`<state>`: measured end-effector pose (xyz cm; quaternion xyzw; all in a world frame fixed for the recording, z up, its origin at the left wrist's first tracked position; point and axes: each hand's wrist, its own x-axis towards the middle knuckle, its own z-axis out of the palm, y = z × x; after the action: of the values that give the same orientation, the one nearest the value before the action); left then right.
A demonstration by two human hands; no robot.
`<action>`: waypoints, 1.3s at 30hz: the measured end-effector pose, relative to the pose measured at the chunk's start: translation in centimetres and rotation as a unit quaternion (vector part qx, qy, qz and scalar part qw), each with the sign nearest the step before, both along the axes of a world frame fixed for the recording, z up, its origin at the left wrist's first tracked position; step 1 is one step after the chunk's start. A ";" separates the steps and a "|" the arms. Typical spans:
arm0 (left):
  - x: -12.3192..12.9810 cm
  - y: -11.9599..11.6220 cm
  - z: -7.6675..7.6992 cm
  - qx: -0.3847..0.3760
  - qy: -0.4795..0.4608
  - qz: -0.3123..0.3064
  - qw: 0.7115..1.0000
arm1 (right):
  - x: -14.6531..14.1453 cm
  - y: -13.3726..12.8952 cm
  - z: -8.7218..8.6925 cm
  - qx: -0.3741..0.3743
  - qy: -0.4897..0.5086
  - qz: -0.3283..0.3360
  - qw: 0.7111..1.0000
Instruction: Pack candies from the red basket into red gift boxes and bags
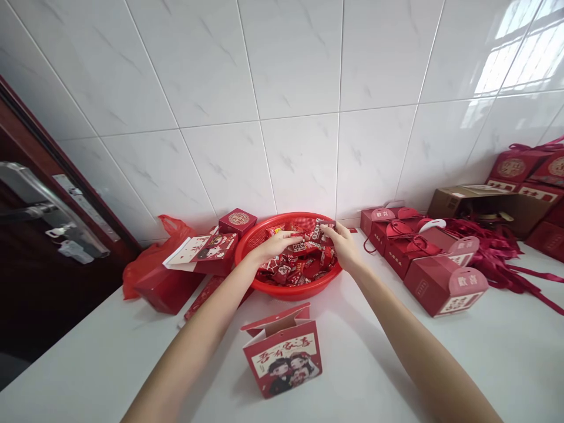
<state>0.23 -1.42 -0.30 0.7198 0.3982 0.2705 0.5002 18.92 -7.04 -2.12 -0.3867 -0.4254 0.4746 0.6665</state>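
Observation:
A round red plastic basket (286, 289) of wrapped candies (304, 270) stands against the wall, and both my hands reach into it. My left hand (278, 245) is closed over red packets near the middle; its fingertips pinch a candy wrapper, partly hidden. At the right side, my right hand (343, 244) grips a dark red wrapped candy (324, 228) between thumb and fingers. In front of the basket, between my forearms, an open-topped red gift box (284, 358) stands upright with a cartoon couple printed on it; its inside is mostly hidden.
Closed red gift boxes (440, 288) stand in rows on the right, beside a heap of dark red ribbons (489, 247) and a cardboard box (458, 200). Stacked red boxes (515, 167) fill the far right. A red plastic bag (154, 252) and flat cards (202, 249) lie left, near a door (26, 264).

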 end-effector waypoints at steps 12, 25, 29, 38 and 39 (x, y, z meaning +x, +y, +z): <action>0.6 -0.3 -0.3 0.074 -0.052 0.022 0.996 | 0.6 -0.4 0.0 0.023 -0.095 0.095 0.991; 0.9 -0.3 -0.8 0.026 -0.037 0.033 0.998 | 0.6 -0.1 -0.4 0.052 -0.123 0.010 0.991; 0.5 0.2 -2.0 0.086 0.179 -0.054 0.979 | 0.3 0.0 -0.5 0.043 -0.103 -0.008 0.994; 1.9 -0.6 -2.5 0.136 0.393 -0.121 0.901 | 0.3 -0.4 -0.2 0.036 -0.082 0.009 0.996; 1.9 -0.6 -2.3 0.123 0.385 -0.108 0.908 | 0.3 -0.4 -0.1 0.035 -0.077 0.012 0.996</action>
<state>2.11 -2.02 -2.61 0.8624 0.4432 -0.0369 0.2418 19.20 -7.48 -2.23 -0.3931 -0.4963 0.4363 0.6394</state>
